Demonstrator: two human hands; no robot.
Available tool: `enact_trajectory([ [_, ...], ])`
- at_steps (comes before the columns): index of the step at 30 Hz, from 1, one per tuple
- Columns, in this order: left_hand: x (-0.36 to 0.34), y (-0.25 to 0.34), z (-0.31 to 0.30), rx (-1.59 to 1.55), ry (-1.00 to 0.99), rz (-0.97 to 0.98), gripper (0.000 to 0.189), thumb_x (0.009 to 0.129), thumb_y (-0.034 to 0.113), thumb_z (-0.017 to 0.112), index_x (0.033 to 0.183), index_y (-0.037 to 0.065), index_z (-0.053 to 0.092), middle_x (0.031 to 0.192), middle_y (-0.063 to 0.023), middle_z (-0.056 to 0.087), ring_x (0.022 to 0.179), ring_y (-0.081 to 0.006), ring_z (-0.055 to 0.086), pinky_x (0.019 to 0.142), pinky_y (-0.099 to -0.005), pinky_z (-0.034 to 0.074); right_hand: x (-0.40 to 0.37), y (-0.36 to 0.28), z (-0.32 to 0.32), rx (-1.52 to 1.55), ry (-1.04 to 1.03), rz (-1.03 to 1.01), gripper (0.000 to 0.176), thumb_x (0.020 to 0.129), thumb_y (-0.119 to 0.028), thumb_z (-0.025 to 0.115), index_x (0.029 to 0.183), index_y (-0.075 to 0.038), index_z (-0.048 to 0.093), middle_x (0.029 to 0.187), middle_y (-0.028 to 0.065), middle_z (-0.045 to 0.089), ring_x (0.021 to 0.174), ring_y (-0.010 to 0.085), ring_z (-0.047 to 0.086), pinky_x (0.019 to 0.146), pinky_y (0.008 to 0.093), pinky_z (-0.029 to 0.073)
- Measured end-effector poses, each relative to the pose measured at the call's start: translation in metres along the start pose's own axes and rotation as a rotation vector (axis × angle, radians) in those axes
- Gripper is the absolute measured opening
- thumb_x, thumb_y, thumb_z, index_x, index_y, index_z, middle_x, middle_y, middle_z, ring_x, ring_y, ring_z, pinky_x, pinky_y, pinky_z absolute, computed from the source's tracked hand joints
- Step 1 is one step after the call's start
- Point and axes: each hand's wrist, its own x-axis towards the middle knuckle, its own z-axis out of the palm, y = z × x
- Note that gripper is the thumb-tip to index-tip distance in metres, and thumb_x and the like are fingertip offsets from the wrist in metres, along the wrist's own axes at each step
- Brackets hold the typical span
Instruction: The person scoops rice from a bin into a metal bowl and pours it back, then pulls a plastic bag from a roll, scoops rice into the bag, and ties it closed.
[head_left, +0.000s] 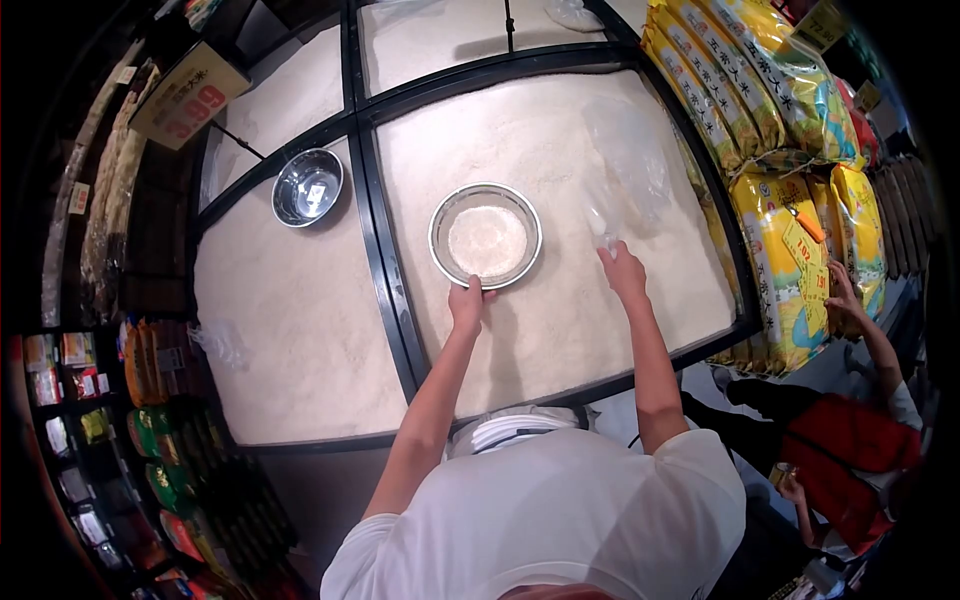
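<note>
My left hand (pixel 468 302) grips the near rim of a round metal bowl (pixel 437 240), which has white rice (pixel 487 241) in it. The bowl is over the large right compartment of loose rice (pixel 540 130). To the right, my right hand (pixel 623 268) pinches the end of a clear plastic bag (pixel 640 170), which spreads away from me over the rice. A second metal bowl (pixel 308 187) rests on the rice in the left compartment, with something small and white showing inside it.
Black divider bars (pixel 380 240) separate the rice compartments. A price sign (pixel 190 95) stands at the upper left. Yellow rice packs (pixel 775 240) are stacked on the right, where another person in a red vest (pixel 850 440) reaches toward them. Shelves of packets line the left.
</note>
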Motion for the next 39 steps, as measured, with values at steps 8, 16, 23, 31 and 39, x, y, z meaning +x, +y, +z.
enact_trajectory([
  [8, 0.000, -0.005, 0.003, -0.031, 0.016, 0.034, 0.038, 0.094, 0.014, 0.046, 0.126, -0.007, 0.044, 0.108, -0.0160, 0.062, 0.070, -0.0186, 0.067, 0.061, -0.0294, 0.058, -0.027, -0.059, -0.005, 0.885, -0.625, 0.346, 0.038, 0.096, -0.043, 0.053, 0.107, -0.007, 0.054, 0.057, 0.0004, 0.049, 0.041, 0.0109, 0.045, 0.038, 0.0273, 0.035],
  [16, 0.003, -0.006, -0.003, -0.005, -0.008, -0.015, 0.039, 0.094, 0.015, 0.047, 0.127, -0.007, 0.043, 0.108, -0.0154, 0.062, 0.069, -0.0182, 0.067, 0.061, -0.0284, 0.058, -0.032, -0.060, -0.011, 1.176, -0.733, 0.460, 0.041, 0.096, -0.047, 0.051, 0.110, -0.009, 0.055, 0.060, -0.0017, 0.047, 0.041, 0.0092, 0.041, 0.037, 0.0246, 0.030],
  [23, 0.002, -0.007, -0.001, -0.031, -0.011, 0.012, 0.039, 0.095, 0.014, 0.046, 0.127, -0.006, 0.042, 0.107, -0.0154, 0.062, 0.069, -0.0184, 0.067, 0.061, -0.0282, 0.058, -0.030, -0.068, -0.036, 1.285, -0.577, 0.422, 0.044, 0.097, -0.047, 0.051, 0.116, -0.008, 0.054, 0.057, -0.0027, 0.045, 0.039, 0.0071, 0.038, 0.035, 0.0224, 0.028],
  [31, 0.001, -0.007, 0.003, -0.039, 0.012, 0.038, 0.040, 0.095, 0.014, 0.044, 0.129, -0.005, 0.040, 0.110, -0.0162, 0.061, 0.073, -0.0192, 0.067, 0.060, -0.0282, 0.058, -0.035, -0.097, -0.085, 1.130, -0.569, 0.253, 0.036, 0.096, -0.043, 0.054, 0.110, -0.009, 0.055, 0.058, -0.0016, 0.048, 0.038, 0.0073, 0.041, 0.035, 0.0221, 0.031],
  [39, 0.008, -0.018, -0.001, -0.048, -0.018, 0.031, 0.041, 0.094, 0.014, 0.044, 0.130, -0.005, 0.039, 0.111, -0.0163, 0.060, 0.076, -0.0203, 0.068, 0.061, -0.0285, 0.059, -0.060, -0.138, -0.077, 0.833, -0.578, 0.133, 0.030, 0.094, -0.035, 0.059, 0.110, -0.010, 0.056, 0.059, -0.0004, 0.050, 0.042, 0.0067, 0.045, 0.038, 0.0229, 0.036],
])
